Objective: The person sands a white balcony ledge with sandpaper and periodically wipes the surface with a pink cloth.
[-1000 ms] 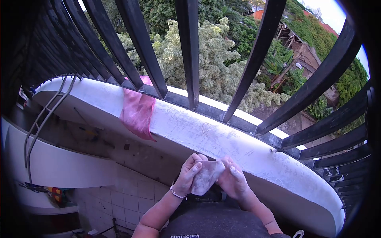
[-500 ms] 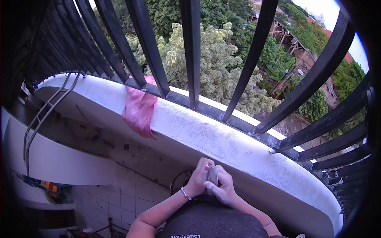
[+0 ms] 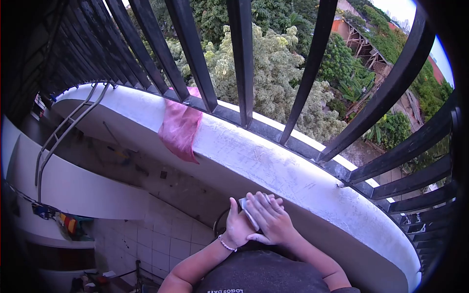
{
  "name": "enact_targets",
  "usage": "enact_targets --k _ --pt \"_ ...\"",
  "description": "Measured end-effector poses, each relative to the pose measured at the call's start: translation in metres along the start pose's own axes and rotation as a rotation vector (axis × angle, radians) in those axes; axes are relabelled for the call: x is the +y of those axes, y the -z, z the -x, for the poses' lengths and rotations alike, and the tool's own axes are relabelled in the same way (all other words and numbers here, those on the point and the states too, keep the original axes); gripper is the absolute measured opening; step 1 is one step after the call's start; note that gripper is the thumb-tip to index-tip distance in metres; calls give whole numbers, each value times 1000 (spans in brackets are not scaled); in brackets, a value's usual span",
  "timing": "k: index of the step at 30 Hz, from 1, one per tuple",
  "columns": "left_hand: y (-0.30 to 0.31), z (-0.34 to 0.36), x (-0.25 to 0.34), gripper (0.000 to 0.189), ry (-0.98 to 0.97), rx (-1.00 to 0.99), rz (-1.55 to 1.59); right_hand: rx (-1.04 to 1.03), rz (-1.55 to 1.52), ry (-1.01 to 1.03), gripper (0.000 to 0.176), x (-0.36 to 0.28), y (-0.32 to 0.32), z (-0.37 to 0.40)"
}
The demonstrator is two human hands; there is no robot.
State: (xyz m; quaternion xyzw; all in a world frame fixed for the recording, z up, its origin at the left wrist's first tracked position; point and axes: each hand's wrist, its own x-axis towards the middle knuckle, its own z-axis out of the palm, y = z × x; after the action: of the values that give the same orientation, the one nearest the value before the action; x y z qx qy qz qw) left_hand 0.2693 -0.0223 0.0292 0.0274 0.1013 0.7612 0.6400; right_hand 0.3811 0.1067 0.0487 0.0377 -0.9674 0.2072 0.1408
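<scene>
Folded down from its earlier spread, pale cloth (image 3: 245, 208) sits clamped between my left hand (image 3: 237, 227) and right hand (image 3: 268, 220), palms flat; fold seems finished.

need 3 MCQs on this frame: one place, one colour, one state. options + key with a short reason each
1. Where does the pink cloth lie?
A. draped over the white ledge below the railing bars
B. folded on a chair
C. tied round a bar

2. What colour are the railing bars?
A. white
B. black
C. pink

3. How is the pale sheet held?
A. lying loose on the ledge
B. hanging from a bar
C. pressed between the left hand and the right hand

Key:
1 A: the cloth hangs down over the ledge's inner edge, its top at the foot of the bars.
2 B: every bar is black; only the ledge is white.
3 C: just a corner of the sheet shows between the two hands, with the right fingers laid across it.
</scene>
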Motion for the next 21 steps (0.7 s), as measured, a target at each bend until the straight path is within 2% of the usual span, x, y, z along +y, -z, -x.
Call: enact_targets --k 2,3,6,7,8,10,11,12,14,16,18,20,21 --pt "-6 1 1 98 -74 72 -86 -63 110 -28 100 7 0 7" --pt "-6 -2 2 94 -54 -35 -127 -82 297 -5 105 6 -3 9" --pt "-16 -9 -1 94 -61 -20 -224 -39 78 -100 108 -5 0 7" --pt "-26 -9 -3 90 -100 127 -352 -47 -67 -87 120 -8 -2 5" --pt "-27 -10 -7 87 -175 100 -390 -73 -216 -59 126 -10 -7 5" --pt "-35 -14 -13 82 -319 41 -468 84 -432 18 118 -21 -8 6" --pt "-44 -16 -16 71 -451 10 -580 65 -415 10 118 -26 -10 9" --pt "-52 -17 -14 67 -480 4 -690 164 -364 110 116 -25 -10 10" --pt "-64 -15 -11 60 -537 -1 -909 147 -502 67 115 -31 -7 14" --pt "-84 -32 -16 28 -747 230 -931 155 -265 14 114 -31 -14 19" --pt "-66 -34 -10 22 -882 324 -928 182 -85 -57 115 -28 -24 23" --pt "-62 -32 -11 21 -884 491 -674 49 94 -7 115 -18 -27 32" --pt "-60 -28 -11 23 -877 549 -710 -3 118 75 119 -12 -18 31"
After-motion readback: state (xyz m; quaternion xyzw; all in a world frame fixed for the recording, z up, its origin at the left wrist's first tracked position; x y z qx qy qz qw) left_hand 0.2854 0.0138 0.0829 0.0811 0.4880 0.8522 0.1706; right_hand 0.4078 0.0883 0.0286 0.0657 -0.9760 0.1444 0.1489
